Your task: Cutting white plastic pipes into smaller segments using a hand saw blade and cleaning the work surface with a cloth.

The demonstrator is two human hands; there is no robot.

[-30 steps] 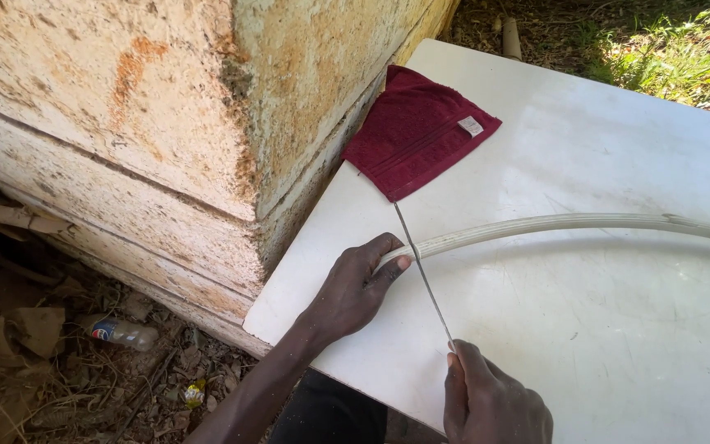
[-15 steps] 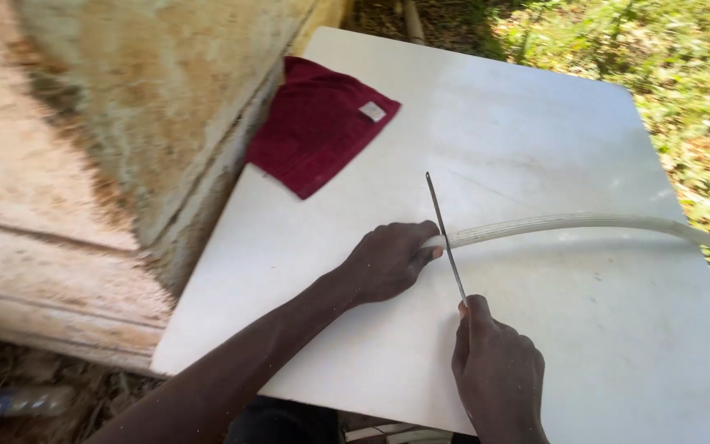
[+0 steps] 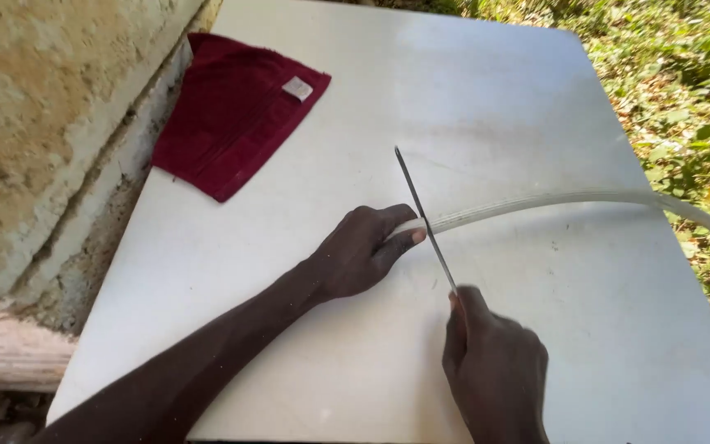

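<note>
— Pale hose across the white tabletop, one end pinned under the left hand, the rest curving off the right edge. Probably light, bendy, a bit slick; best held close beside the blade.

— Thin saw blade across the hose, just right of those fingertips. Right hand closed around its near end, fist low. Left arm outstretched, fingers pressed flat on the hose end. Maroon cloth well apart.
</note>
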